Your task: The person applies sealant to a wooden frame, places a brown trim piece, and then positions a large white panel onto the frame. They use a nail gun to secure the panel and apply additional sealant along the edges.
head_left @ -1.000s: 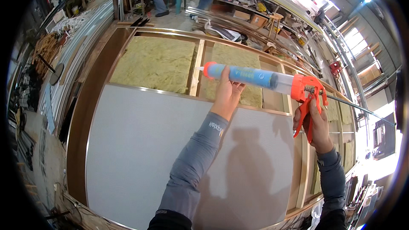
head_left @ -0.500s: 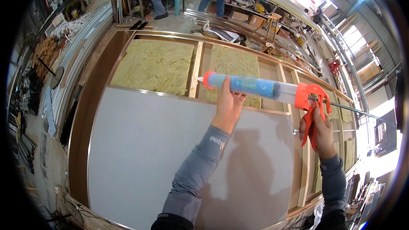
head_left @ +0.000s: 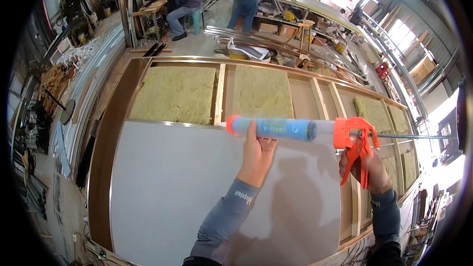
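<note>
A caulking gun (head_left: 325,127) with a clear barrel, orange ends and a blue sealant pack inside lies level across my view, its nozzle pointing left. My left hand (head_left: 258,150) supports the front of the barrel from below, thumb up along the near side. Around the orange handle and trigger, my right hand (head_left: 372,170) is wrapped at the rear. The white nozzle tip is close to the metal edge strip of a large grey panel (head_left: 187,182); whether it touches I cannot tell. Beyond that strip are pale wooden battens (head_left: 219,93) and yellow insulation slabs (head_left: 175,93) in the frame.
Two people (head_left: 185,2) work at benches at the far side, one seated on a green stool. Long metal profiles (head_left: 101,74) lie along the left. A white-and-black bundle (head_left: 249,49) and stacked lengths lie beyond the frame. A long rod (head_left: 419,137) sticks out behind the gun.
The caulking gun and both hands sit lower in view, and the gun has turned closer to level. The whole scene has shifted as my head moved. Both hands keep their hold.
</note>
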Tool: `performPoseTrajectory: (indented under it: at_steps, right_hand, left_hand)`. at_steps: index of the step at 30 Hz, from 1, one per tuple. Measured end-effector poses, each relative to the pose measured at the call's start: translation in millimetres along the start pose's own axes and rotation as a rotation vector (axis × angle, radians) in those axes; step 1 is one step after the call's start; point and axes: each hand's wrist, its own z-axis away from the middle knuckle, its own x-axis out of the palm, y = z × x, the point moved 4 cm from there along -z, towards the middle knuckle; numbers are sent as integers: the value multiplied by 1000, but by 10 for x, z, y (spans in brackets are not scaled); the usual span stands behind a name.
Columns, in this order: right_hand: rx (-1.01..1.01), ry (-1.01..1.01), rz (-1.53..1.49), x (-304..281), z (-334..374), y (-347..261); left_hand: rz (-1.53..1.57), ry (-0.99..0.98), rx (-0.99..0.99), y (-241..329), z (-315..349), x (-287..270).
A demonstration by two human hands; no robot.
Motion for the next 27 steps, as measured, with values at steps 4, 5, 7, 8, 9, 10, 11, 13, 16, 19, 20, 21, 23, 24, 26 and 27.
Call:
performPoseTrajectory:
  at_steps: [4, 5, 7, 8, 9, 10, 11, 13, 16, 19, 20, 21, 23, 24, 26, 27]
  right_hand:
    - [7, 55, 128, 235, 16, -161]
    - [-30, 93, 118, 231, -56, -197]
    - [-66, 148, -16, 178, -354, -160]
    - [-86, 178, -81, 151, -556, -151]
    - [-116, 139, -95, 198, -876, -126]
    - [-137, 130, -79, 238, -1159, -107]
    - [-162, 116, -66, 315, -1461, -102]
    - [-163, 75, -77, 487, -2098, -115]
    - [-226, -69, -84, 939, -3057, -61]
    - [-211, -104, -50, 1316, -3750, -25]
    - [-200, -100, -23, 1408, -3895, -33]
    - [-193, -98, -19, 1540, -4043, -10]
    - [-153, -108, -31, 1824, -4273, 22]
    - [-156, -121, -21, 1914, -4371, 30]
    - [-163, -140, 2, 2034, -4500, 81]
    - [-173, -127, 55, 2084, -4517, 82]
  left_hand:
    - [-169, -104, -94, 194, -83, -5]
    - [-226, -176, -131, 268, -169, -18]
    - [-699, -203, -49, 593, -233, 87]
    - [-935, -214, -9, 781, -244, 131]
    - [-1384, -372, 381, 1094, -289, 87]
    - [-1620, -311, 524, 1291, -234, 48]
    - [-1855, -239, 677, 1487, -127, 20]
    - [-2201, -146, 932, 1843, 63, -144]
    - [-2463, -25, 1140, 2260, 303, -569]
    - [-2481, 105, 1132, 2396, 399, -725]
    - [-2468, 75, 1107, 2337, 372, -685]
    - [-2460, 63, 1071, 2305, 367, -698]
    - [-2451, 111, 1056, 2334, 379, -737]
    - [-2448, 125, 1062, 2360, 369, -741]
    - [-2445, 144, 1045, 2386, 380, -784]
    - [-2442, 148, 1037, 2392, 381, -785]
